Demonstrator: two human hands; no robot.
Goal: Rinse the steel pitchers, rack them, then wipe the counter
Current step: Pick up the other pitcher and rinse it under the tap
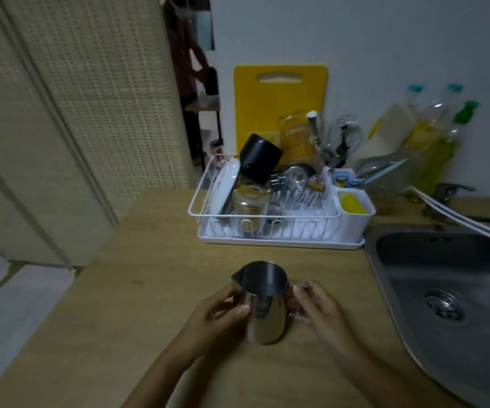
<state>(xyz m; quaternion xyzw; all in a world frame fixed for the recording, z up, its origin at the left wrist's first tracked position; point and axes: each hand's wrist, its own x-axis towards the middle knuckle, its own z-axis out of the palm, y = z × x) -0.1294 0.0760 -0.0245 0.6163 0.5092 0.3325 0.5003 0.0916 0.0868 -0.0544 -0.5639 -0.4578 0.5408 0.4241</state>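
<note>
One steel pitcher (264, 301) stands upright on the wooden counter (149, 290), its spout pointing left. My left hand (220, 313) holds its body from the left, fingers curled round the wall. My right hand (317, 307) grips the handle on the pitcher's right side. Behind the pitcher stands the white dish rack (267, 228), crowded with a plate, a black cup, glasses and a jar. The steel sink (444, 290) lies to the right, its basin dark and its drain visible.
A yellow cutting board (279, 95) leans on the wall behind the rack. Bottles (432, 142) stand by the tap (446, 191) at the back right. A woven screen (75, 113) stands to the left, past the counter's edge.
</note>
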